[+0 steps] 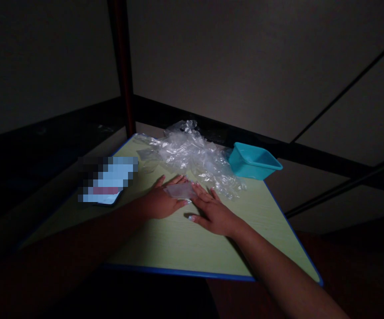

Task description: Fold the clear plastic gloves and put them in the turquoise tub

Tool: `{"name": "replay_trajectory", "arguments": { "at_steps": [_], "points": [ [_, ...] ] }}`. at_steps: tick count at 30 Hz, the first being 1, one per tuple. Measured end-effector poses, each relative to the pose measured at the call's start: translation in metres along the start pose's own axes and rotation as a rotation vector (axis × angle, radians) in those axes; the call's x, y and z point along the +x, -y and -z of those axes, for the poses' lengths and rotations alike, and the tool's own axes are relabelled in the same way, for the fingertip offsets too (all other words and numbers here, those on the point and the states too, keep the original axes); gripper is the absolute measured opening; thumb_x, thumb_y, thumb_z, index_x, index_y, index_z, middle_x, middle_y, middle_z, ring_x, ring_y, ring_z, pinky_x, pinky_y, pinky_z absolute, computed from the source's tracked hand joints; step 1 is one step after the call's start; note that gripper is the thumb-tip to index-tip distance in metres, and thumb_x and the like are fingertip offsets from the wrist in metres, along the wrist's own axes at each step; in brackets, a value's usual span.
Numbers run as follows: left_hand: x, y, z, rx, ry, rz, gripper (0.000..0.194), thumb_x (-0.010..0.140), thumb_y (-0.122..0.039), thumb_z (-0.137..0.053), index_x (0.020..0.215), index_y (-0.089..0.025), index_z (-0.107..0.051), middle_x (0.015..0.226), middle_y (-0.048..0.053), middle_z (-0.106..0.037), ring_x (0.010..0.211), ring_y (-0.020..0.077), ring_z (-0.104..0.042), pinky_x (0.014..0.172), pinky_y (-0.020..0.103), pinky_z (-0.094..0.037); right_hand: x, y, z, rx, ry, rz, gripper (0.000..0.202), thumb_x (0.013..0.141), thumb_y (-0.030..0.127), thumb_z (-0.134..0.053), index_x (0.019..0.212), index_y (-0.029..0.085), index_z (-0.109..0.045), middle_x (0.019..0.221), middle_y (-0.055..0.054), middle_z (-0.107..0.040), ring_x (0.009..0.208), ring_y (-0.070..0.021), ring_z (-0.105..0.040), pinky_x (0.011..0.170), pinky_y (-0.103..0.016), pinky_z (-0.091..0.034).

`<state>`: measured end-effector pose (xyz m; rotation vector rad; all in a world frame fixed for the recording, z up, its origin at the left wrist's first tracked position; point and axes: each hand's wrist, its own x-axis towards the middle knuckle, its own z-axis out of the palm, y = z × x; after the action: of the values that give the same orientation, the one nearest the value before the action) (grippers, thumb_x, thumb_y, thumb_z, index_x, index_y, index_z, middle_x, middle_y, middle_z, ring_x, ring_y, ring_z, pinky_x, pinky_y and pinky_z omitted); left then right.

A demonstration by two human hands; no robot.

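A small flat piece of translucent plastic (179, 191), apparently a folded bag, lies on the pale green table between my two hands. My left hand (160, 201) rests palm down at its left side, fingers stretched out and thumb apart below it. Flat and spread, my right hand (213, 213) touches the plastic's right edge with its fingertips. Both hands are open. Just beyond the fingertips is a loose heap of crumpled clear plastic bags (192, 153).
The table (185, 252) has a blue edge. A turquoise plastic basket (253, 168) stands at its back right corner, against the heap. To the left lies a phone (112, 181) with a lit, blurred-out screen. Dark panelled walls rise behind the table.
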<state>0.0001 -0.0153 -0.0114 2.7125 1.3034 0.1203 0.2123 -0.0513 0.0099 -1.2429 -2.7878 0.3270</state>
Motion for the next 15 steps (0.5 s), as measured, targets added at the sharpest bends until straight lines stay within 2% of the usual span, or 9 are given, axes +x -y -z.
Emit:
{"name": "replay_trajectory", "arguments": {
  "at_steps": [4,7,9,11,13,15],
  "points": [
    [0.003,0.004,0.004,0.019,-0.055,0.004,0.058,0.093,-0.040,-0.037,0.147,-0.024,-0.026,0.155,0.005,-0.021,0.144,0.0247,-0.012,0.112,0.051,-0.011,0.001,-0.002,-0.001,0.015,0.008,0.015,0.072,0.090,0.051,-0.046,0.149,0.017,-0.021,0.155,-0.016,-0.009,0.144,-0.0268,-0.008,0.111,-0.059,-0.009],
    [0.005,0.005,0.015,0.032,-0.106,0.040,0.054,0.087,-0.036,-0.048,0.138,-0.019,-0.044,0.148,0.011,-0.038,0.138,0.0285,-0.026,0.111,0.048,-0.018,0.001,-0.003,-0.002,0.014,0.026,0.009,0.071,0.091,0.050,-0.044,0.149,0.016,-0.020,0.155,-0.016,-0.007,0.144,-0.0255,-0.008,0.111,-0.059,-0.009],
    [0.006,0.003,0.025,0.021,-0.155,0.112,0.042,0.081,-0.024,-0.053,0.122,-0.016,-0.058,0.127,0.013,-0.057,0.124,0.0286,-0.044,0.104,0.040,-0.031,0.001,-0.003,-0.003,0.006,0.030,0.001,0.070,0.093,0.050,-0.041,0.149,0.014,-0.020,0.155,-0.015,-0.007,0.144,-0.0244,-0.007,0.111,-0.058,-0.009],
    [0.007,0.000,0.037,-0.019,-0.276,0.221,0.032,0.082,-0.016,-0.044,0.109,-0.013,-0.062,0.109,0.014,-0.063,0.110,0.0266,-0.053,0.092,0.036,-0.040,0.001,-0.003,-0.004,0.001,0.033,-0.005,0.069,0.093,0.049,-0.040,0.148,0.013,-0.021,0.155,-0.015,-0.006,0.144,-0.0237,-0.006,0.112,-0.057,-0.009],
    [0.009,0.000,0.047,-0.139,-0.343,0.335,0.028,0.086,-0.017,-0.039,0.102,-0.014,-0.061,0.095,0.011,-0.066,0.093,0.0237,-0.060,0.079,0.032,-0.044,0.001,-0.002,-0.004,0.001,0.038,-0.007,0.069,0.093,0.049,-0.040,0.148,0.013,-0.021,0.155,-0.015,-0.006,0.144,-0.0239,-0.006,0.112,-0.057,-0.009],
    [0.011,0.003,0.052,-0.294,-0.329,0.428,0.027,0.090,-0.024,-0.036,0.093,-0.015,-0.061,0.080,0.008,-0.066,0.076,0.0206,-0.062,0.068,0.028,-0.044,0.001,-0.002,-0.004,0.002,0.040,-0.007,0.069,0.093,0.049,-0.040,0.149,0.014,-0.019,0.155,-0.015,-0.007,0.144,-0.0244,-0.007,0.112,-0.057,-0.010]
  ]
}}
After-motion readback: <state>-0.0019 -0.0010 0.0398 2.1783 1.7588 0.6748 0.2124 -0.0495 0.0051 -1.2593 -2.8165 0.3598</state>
